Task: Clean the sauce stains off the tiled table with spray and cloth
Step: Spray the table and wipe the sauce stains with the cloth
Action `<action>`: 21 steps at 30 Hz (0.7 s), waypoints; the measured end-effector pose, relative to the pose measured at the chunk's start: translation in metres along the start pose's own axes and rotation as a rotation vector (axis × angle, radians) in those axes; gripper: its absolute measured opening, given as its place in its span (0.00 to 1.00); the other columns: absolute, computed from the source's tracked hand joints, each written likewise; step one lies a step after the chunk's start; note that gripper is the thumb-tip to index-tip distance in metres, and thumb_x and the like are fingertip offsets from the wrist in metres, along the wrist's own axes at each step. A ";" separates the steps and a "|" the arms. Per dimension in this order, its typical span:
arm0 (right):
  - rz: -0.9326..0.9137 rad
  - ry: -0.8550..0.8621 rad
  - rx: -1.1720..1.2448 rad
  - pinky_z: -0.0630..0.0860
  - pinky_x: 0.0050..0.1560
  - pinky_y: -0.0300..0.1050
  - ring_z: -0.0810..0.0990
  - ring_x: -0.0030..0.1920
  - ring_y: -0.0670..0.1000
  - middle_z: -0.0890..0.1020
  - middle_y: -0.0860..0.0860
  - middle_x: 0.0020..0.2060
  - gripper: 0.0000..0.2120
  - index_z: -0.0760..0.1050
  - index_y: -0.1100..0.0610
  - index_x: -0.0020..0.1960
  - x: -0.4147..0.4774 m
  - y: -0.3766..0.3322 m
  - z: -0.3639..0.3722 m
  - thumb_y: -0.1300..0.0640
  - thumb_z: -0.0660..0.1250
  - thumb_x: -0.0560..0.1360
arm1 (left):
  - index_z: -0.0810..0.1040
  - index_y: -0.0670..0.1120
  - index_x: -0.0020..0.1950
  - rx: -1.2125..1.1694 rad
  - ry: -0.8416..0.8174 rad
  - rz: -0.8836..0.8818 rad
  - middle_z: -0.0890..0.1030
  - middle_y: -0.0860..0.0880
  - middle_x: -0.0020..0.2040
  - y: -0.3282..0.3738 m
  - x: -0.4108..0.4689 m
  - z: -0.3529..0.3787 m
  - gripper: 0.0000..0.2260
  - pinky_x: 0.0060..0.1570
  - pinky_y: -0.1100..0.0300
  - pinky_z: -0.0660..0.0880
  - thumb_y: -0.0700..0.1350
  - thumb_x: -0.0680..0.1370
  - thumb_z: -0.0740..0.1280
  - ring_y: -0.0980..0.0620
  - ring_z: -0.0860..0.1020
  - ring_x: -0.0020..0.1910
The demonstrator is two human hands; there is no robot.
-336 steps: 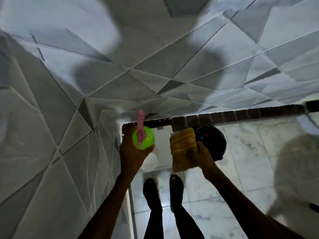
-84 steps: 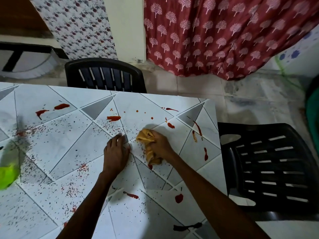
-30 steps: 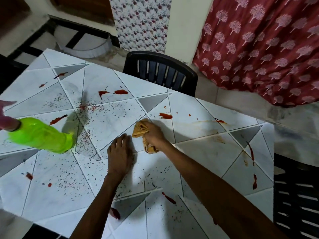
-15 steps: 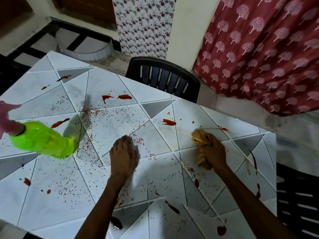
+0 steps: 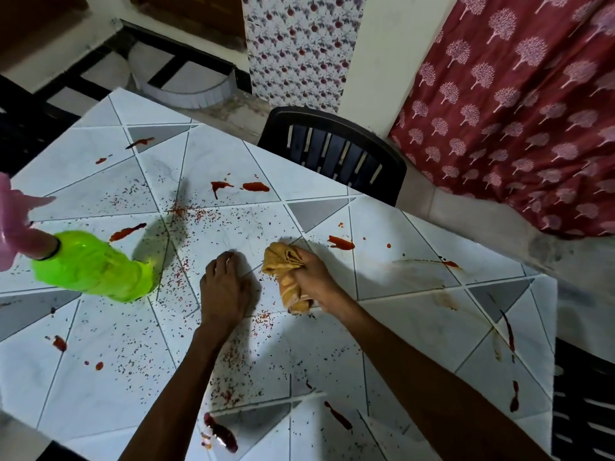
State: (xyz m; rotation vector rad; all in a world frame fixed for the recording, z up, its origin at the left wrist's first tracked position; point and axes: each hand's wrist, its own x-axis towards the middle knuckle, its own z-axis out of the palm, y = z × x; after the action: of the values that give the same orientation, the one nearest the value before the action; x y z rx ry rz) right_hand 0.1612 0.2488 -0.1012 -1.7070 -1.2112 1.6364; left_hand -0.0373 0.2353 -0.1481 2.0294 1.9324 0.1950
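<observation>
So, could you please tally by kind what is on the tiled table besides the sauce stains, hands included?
spray bottle: 1
cloth: 1
hands: 2 (left hand flat on the tiles, right hand gripping the cloth)
total: 4

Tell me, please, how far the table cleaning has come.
Early: pale smears on the right tiles look wiped. The right hand grips the cloth on the table; the left hand rests flat. Remaining: red stains far, near and right, plus many specks.
</observation>
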 end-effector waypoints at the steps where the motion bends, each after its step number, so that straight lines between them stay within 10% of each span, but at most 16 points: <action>1: -0.011 0.017 0.020 0.82 0.50 0.51 0.84 0.46 0.55 0.84 0.50 0.47 0.14 0.78 0.50 0.63 -0.005 -0.006 -0.009 0.63 0.63 0.82 | 0.70 0.37 0.69 0.013 0.008 0.013 0.75 0.37 0.63 -0.001 0.000 0.000 0.31 0.49 0.42 0.77 0.57 0.73 0.56 0.34 0.75 0.57; 6: -0.058 0.192 0.177 0.84 0.51 0.54 0.86 0.47 0.54 0.86 0.53 0.50 0.19 0.79 0.51 0.60 -0.015 -0.023 -0.085 0.71 0.61 0.79 | 0.72 0.39 0.67 -0.012 0.072 -0.002 0.77 0.39 0.58 -0.001 -0.001 0.003 0.28 0.46 0.45 0.75 0.55 0.74 0.57 0.36 0.75 0.52; 12: 0.021 0.481 -0.185 0.79 0.53 0.50 0.82 0.50 0.52 0.84 0.49 0.50 0.10 0.77 0.43 0.55 0.051 -0.010 -0.147 0.55 0.63 0.78 | 0.76 0.42 0.66 -0.060 0.073 -0.012 0.79 0.40 0.56 -0.006 0.004 0.002 0.25 0.44 0.47 0.75 0.53 0.75 0.56 0.37 0.76 0.49; 21: -0.140 0.132 -0.259 0.80 0.48 0.52 0.80 0.45 0.53 0.81 0.54 0.50 0.21 0.77 0.56 0.66 0.077 -0.042 0.020 0.70 0.60 0.77 | 0.77 0.36 0.63 -0.408 0.138 -0.031 0.78 0.37 0.61 -0.024 0.001 -0.001 0.25 0.59 0.49 0.75 0.45 0.70 0.56 0.38 0.77 0.57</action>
State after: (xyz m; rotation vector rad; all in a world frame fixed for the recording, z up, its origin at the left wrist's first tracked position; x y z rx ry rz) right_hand 0.1229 0.3296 -0.1114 -1.8051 -1.4921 1.3096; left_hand -0.0600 0.2370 -0.1550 1.7533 1.8171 0.6780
